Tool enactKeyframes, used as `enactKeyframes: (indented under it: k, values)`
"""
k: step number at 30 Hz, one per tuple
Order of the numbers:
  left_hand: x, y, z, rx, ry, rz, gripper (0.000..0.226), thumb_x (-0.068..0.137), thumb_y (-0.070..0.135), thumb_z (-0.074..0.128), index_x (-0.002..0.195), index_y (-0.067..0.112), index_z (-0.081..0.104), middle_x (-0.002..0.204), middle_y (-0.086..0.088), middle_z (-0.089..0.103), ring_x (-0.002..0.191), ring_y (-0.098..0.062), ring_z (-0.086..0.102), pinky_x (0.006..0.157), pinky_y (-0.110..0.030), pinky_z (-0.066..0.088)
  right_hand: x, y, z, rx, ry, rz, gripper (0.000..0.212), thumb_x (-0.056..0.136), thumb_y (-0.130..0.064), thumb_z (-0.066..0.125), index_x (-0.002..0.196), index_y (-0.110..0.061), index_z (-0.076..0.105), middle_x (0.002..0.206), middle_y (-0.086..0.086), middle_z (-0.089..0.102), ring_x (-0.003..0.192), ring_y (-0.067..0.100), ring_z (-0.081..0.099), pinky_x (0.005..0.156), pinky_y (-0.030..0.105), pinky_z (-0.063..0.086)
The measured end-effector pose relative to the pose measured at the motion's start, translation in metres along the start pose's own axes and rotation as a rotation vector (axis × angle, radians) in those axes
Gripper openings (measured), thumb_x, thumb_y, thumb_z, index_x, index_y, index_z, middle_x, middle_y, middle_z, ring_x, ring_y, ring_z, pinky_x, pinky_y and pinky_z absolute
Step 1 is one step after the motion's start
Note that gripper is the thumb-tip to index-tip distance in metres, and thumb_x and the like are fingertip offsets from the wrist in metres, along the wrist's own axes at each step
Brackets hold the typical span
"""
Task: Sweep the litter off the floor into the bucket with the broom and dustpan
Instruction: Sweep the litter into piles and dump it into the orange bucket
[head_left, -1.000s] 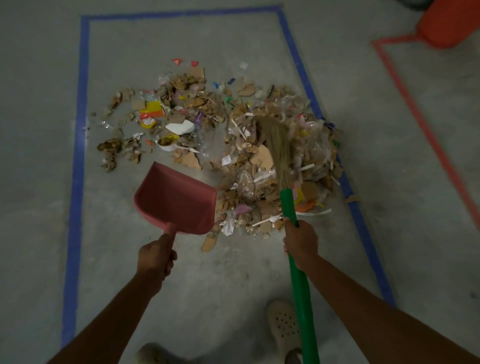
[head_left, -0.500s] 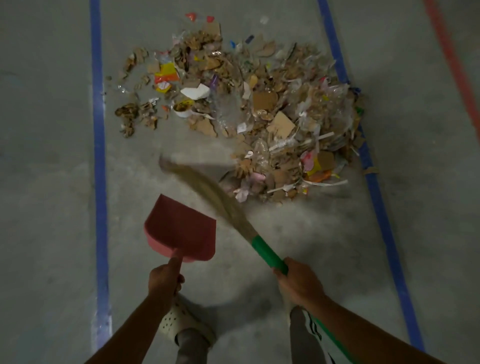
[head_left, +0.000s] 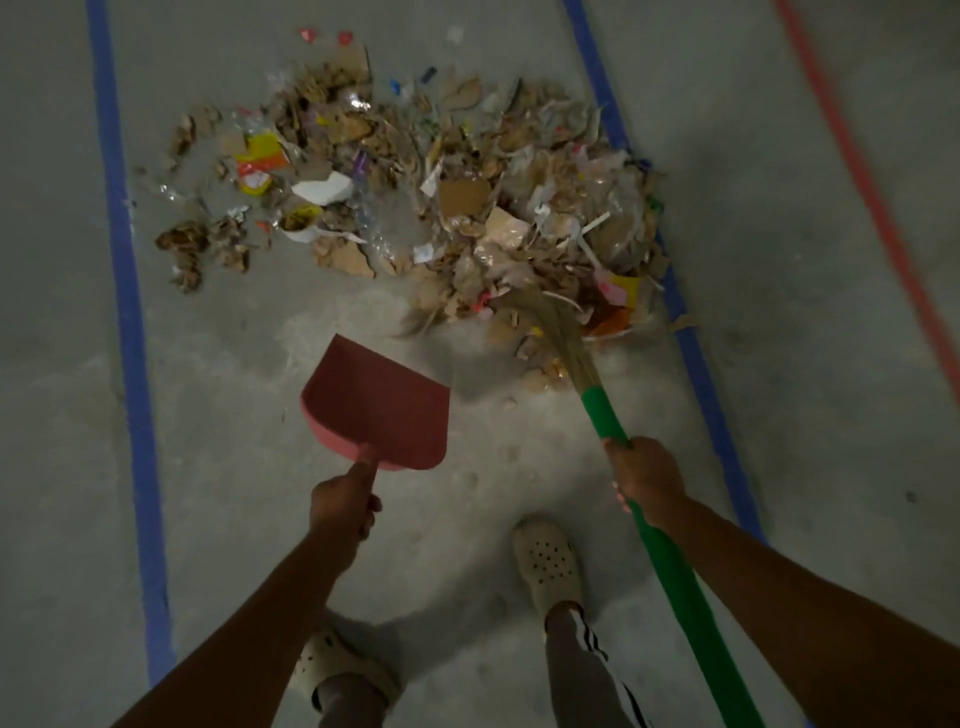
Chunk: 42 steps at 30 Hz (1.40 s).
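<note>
The litter (head_left: 467, 208) lies heaped on the floor (head_left: 260, 519) between the blue tape lines (head_left: 130, 312), and none shows in the dustpan (head_left: 379, 405). The broom (head_left: 602, 410) has swung back from over the dustpan to the heap's near right edge, probably to start another stroke toward the pan. The left hand (head_left: 343, 506) grips the dustpan's handle and the right hand (head_left: 644, 480) is wrapped round the broom's green handle.

Litter (head_left: 467, 208): loose heap of cardboard scraps, paper and clear plastic, spread on the floor (head_left: 249, 467). Broom (head_left: 608, 415): green handle, straw bristles, tilted, tip in the heap's near edge. Dustpan (head_left: 379, 405): red, mouth facing the heap, left of the bristles.
</note>
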<state>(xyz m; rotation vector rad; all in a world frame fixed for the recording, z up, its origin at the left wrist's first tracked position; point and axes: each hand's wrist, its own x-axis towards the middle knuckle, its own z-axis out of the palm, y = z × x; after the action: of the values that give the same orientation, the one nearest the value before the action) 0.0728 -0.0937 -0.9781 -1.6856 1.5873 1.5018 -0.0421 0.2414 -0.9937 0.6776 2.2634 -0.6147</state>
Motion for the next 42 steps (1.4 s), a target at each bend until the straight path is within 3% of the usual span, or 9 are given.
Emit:
enactKeyframes:
  k: [3, 10, 19, 22, 27, 32, 36, 40, 42]
  values:
    - [-0.012, 0.026, -0.003, -0.022, -0.016, 0.024, 0.060, 0.088, 0.061, 0.067, 0.083, 0.000, 0.067, 0.067, -0.013, 0.062, 0.045, -0.016, 0.044, 0.041, -0.024, 0.033, -0.016, -0.009, -0.021, 0.058, 0.041, -0.034, 0.044, 0.099, -0.047, 0.055, 0.089, -0.006, 0.065, 0.075, 0.014, 0.069, 0.058, 0.025, 0.065, 0.052, 0.032, 0.053]
    - [-0.022, 0.070, -0.054, -0.091, -0.041, 0.077, 0.064, 0.086, 0.062, 0.068, 0.081, -0.002, 0.066, 0.065, -0.014, 0.061, 0.043, -0.016, 0.042, 0.038, -0.022, 0.029, -0.074, -0.053, -0.027, 0.147, 0.108, -0.074, 0.038, 0.102, -0.039, 0.053, 0.082, -0.009, 0.060, 0.073, 0.011, 0.065, 0.057, 0.021, 0.060, 0.055, 0.031, 0.052]
    - [-0.011, 0.091, -0.176, -0.158, -0.085, 0.121, 0.062, 0.089, 0.058, 0.066, 0.076, -0.002, 0.063, 0.059, -0.012, 0.057, 0.040, -0.015, 0.040, 0.037, -0.021, 0.027, -0.157, -0.155, 0.032, 0.161, 0.211, -0.014, 0.047, 0.102, -0.047, 0.050, 0.089, -0.005, 0.065, 0.077, 0.012, 0.067, 0.066, 0.026, 0.064, 0.052, 0.029, 0.044]
    - [-0.008, 0.097, -0.223, -0.166, -0.084, 0.133, 0.064, 0.090, 0.059, 0.065, 0.075, -0.003, 0.063, 0.059, -0.012, 0.057, 0.039, -0.015, 0.040, 0.037, -0.021, 0.027, -0.185, -0.194, 0.052, 0.204, 0.207, -0.001, 0.049, 0.100, -0.047, 0.052, 0.088, -0.002, 0.067, 0.077, 0.014, 0.068, 0.068, 0.029, 0.067, 0.060, 0.033, 0.052]
    - [0.001, 0.116, -0.297, -0.172, -0.035, 0.157, 0.059, 0.092, 0.056, 0.063, 0.071, 0.000, 0.060, 0.056, -0.010, 0.056, 0.039, -0.014, 0.039, 0.037, -0.021, 0.026, -0.230, -0.255, 0.083, 0.331, 0.153, -0.035, 0.047, 0.099, -0.044, 0.054, 0.081, -0.003, 0.066, 0.070, 0.016, 0.069, 0.059, 0.030, 0.066, 0.062, 0.041, 0.056]
    - [0.030, 0.136, -0.350, -0.197, 0.038, 0.153, 0.057, 0.092, 0.054, 0.065, 0.075, 0.000, 0.061, 0.058, -0.013, 0.057, 0.040, -0.017, 0.039, 0.041, -0.020, 0.026, -0.257, -0.318, 0.122, 0.445, 0.076, -0.101, 0.042, 0.101, -0.041, 0.054, 0.085, -0.004, 0.063, 0.068, 0.015, 0.066, 0.051, 0.026, 0.060, 0.047, 0.030, 0.048]
    - [0.062, 0.156, -0.379, -0.176, 0.096, 0.135, 0.057, 0.092, 0.053, 0.066, 0.075, -0.001, 0.063, 0.059, -0.014, 0.058, 0.038, -0.016, 0.039, 0.035, -0.020, 0.027, -0.259, -0.369, 0.161, 0.353, -0.017, -0.220, 0.039, 0.102, -0.044, 0.051, 0.090, -0.009, 0.063, 0.071, 0.011, 0.068, 0.055, 0.023, 0.063, 0.049, 0.030, 0.051]
    - [0.096, 0.177, -0.404, -0.144, 0.143, 0.096, 0.060, 0.093, 0.053, 0.064, 0.070, -0.002, 0.062, 0.051, -0.011, 0.054, 0.031, -0.015, 0.037, 0.032, -0.018, 0.026, -0.249, -0.422, 0.201, 0.253, -0.129, -0.284, 0.043, 0.101, -0.049, 0.049, 0.086, -0.011, 0.061, 0.073, 0.011, 0.068, 0.056, 0.024, 0.064, 0.058, 0.040, 0.057]
    - [0.117, 0.189, -0.418, -0.125, 0.162, 0.078, 0.061, 0.091, 0.055, 0.065, 0.071, -0.002, 0.064, 0.057, -0.013, 0.058, 0.031, -0.014, 0.038, 0.034, -0.018, 0.027, -0.245, -0.448, 0.222, 0.220, -0.177, -0.301, 0.043, 0.101, -0.050, 0.049, 0.083, -0.011, 0.059, 0.073, 0.012, 0.068, 0.057, 0.026, 0.064, 0.059, 0.042, 0.058]
